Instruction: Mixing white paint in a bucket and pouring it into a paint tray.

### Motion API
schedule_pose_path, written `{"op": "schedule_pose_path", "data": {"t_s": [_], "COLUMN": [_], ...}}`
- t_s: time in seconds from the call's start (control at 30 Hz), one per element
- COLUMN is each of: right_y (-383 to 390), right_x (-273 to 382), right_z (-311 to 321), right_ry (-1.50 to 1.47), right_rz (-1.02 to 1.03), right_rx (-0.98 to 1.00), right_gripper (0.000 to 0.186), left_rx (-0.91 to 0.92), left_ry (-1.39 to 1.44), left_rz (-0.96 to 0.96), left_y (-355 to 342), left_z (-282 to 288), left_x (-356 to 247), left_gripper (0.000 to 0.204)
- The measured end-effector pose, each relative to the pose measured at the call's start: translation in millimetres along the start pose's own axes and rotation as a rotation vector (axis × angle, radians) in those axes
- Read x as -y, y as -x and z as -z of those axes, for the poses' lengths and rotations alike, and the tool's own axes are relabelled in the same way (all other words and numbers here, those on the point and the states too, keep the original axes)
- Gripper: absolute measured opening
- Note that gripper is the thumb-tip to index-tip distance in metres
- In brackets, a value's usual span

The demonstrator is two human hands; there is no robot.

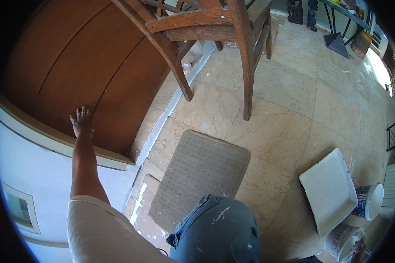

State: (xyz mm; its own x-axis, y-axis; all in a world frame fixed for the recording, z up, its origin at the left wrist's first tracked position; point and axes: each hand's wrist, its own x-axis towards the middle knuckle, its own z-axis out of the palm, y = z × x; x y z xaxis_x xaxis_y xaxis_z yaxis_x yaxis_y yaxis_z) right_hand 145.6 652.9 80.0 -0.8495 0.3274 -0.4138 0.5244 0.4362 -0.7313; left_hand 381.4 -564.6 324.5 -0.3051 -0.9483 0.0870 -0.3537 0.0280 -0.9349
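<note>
My left arm, in a pale sleeve, reaches out to a brown wooden door [68, 74] with dark vertical grooves. My left hand [82, 124] rests against its lower part, fingers spread and flecked with white paint, holding nothing. At the lower right, a white paint tray [330, 191] lies tilted beside two paint buckets: a blue and white one [369, 201] and a pale one [341, 242]. A brown, paint-smeared shape meets the pale bucket's rim at the picture's edge; I cannot make out whether it is my right hand or a tool.
A grey textured mat [202, 175] lies on beige marble tiles before my paint-spotted, blue-trousered knee. Ahead stands a wooden chair [245, 65]. White tape [169, 111] runs along the floor by the doorway. A table [346, 14] with dark legs stands at the far right.
</note>
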Motion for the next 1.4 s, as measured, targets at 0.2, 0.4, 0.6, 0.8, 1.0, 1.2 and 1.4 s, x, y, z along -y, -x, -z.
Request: {"op": "schedule_pose_path", "data": {"t_s": [0.2, 0.4, 0.6, 0.8, 1.0, 1.2, 1.4], "right_y": [-4, -4, 0, 5, -4, 20, 5], "right_x": [4, -9, -24, -39, -53, -20, -30], "right_z": [-2, 8, 9, 8, 0, -2, -14], "right_ry": [0.188, -0.156, -0.123, -0.285, -0.394, -0.119, -0.247], "right_rz": [-0.257, -0.103, -0.084, -0.116, -0.101, -0.047, -0.042], "right_rx": [-0.059, 0.031, -0.047, 0.001, -0.013, -0.026, -0.020], "right_gripper": [0.035, 0.029, 0.027, 0.026, 0.026, 0.026, 0.029], "left_rx": [-0.008, -0.064, 0.050, 0.164, 0.165, 0.085, -0.006], "left_ry": [0.030, 0.040, 0.032, 0.103, 0.113, 0.079, 0.065], "left_rz": [0.004, 0.044, 0.060, 0.092, 0.100, 0.122, 0.154], "left_y": [19, 9, 8, 4, -9, -31, -34], "left_z": [4, -8, 8, 31, 15, -18, -24], "left_x": [1, -4, -7, -9, -9, -19, -19], "left_gripper": [0.109, 0.112, 0.114, 0.116, 0.113, 0.103, 0.098]}}
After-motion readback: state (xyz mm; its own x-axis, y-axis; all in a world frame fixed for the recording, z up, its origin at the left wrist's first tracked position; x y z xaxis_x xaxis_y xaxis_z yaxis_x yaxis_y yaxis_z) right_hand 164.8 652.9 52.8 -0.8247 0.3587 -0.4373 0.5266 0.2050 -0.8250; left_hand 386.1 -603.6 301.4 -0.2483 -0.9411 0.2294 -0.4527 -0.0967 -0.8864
